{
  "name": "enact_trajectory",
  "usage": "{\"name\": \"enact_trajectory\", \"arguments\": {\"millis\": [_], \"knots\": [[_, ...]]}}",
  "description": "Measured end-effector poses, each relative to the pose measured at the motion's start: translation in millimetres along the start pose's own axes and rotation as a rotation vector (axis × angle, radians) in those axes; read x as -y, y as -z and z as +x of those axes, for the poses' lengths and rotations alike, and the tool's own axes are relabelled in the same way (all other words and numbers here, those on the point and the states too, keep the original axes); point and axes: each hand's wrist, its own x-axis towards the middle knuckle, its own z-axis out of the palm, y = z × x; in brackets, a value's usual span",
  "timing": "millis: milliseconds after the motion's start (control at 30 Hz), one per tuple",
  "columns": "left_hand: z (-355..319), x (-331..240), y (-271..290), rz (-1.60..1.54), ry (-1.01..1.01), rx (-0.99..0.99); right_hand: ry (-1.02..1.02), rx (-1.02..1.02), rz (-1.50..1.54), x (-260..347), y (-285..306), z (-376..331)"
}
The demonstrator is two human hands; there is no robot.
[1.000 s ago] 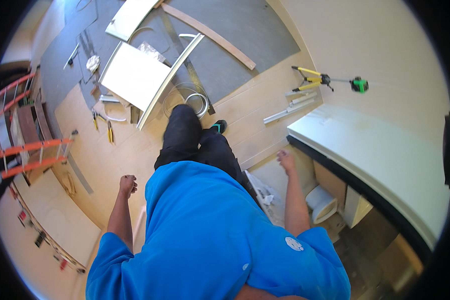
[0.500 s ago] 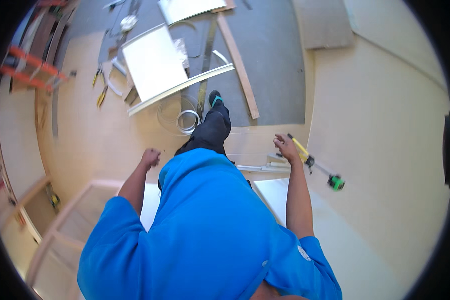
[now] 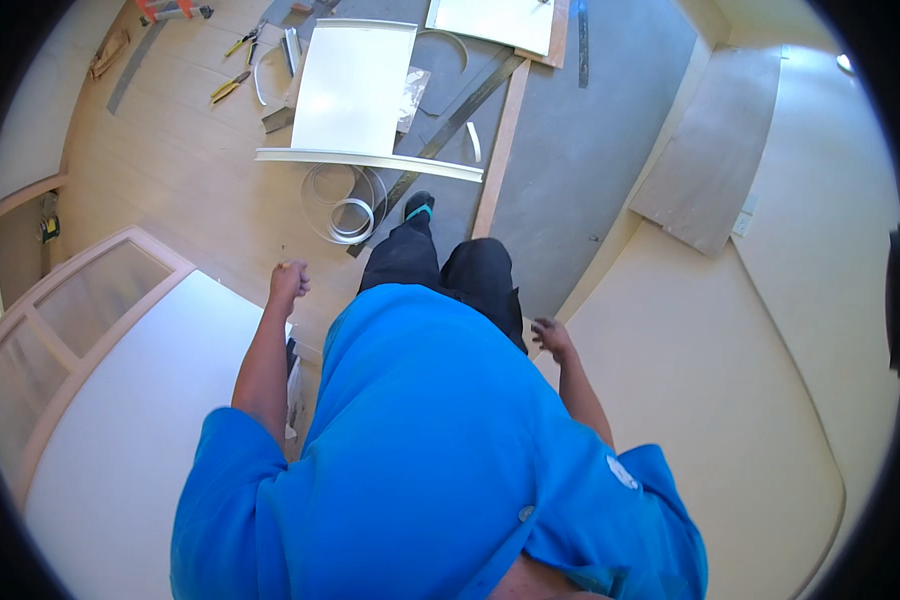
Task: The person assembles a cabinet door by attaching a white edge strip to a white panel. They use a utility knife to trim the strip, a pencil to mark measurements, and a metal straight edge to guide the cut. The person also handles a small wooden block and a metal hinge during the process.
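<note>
The person in a bright blue shirt stands on a pale wooden floor. The left hand (image 3: 288,280) is closed in a loose fist and holds nothing; it hangs above the edge of a big smooth white flat panel (image 3: 140,440). The right hand (image 3: 552,338) is open with fingers spread, also empty. A coil of thin white edge strip (image 3: 342,203) lies on the floor, ahead of the left hand and well apart, just below a white rectangular board (image 3: 355,85).

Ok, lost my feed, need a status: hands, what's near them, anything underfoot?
Left hand fisted, empty. Right hand open, empty. White panel beside left hand. Coil of white strip and long wooden batten on floor just ahead of foot.
</note>
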Motion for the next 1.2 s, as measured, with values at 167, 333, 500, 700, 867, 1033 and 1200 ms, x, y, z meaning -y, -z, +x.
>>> {"name": "enact_trajectory", "arguments": {"millis": [167, 333, 500, 700, 867, 1033, 1200], "knots": [[-44, 93, 2, -0.231, 0.088, -0.113, 0.315, -0.104, -0.155, 147, 93, 44], [-76, 130, -56, -0.526, 0.313, -0.175, 0.632, -0.176, -0.379, 312, 145, 51], [-84, 170, -167, -0.687, 0.294, -0.428, 0.812, -0.047, -0.949, 455, 161, 68], [-143, 172, -353, -0.794, 0.312, -0.726, 0.983, 0.085, -1.497, 586, 147, 114], [-165, 132, -384, -1.298, 0.434, -0.886, 1.189, 0.070, -1.923, 639, 78, 97], [-84, 93, -384, -1.062, 0.173, -0.980, 1.329, 0.064, -2.142, 641, -29, 71], [48, 17, -385, -0.943, -0.076, -1.060, 1.597, 0.063, -2.118, 636, -159, 92]]}}
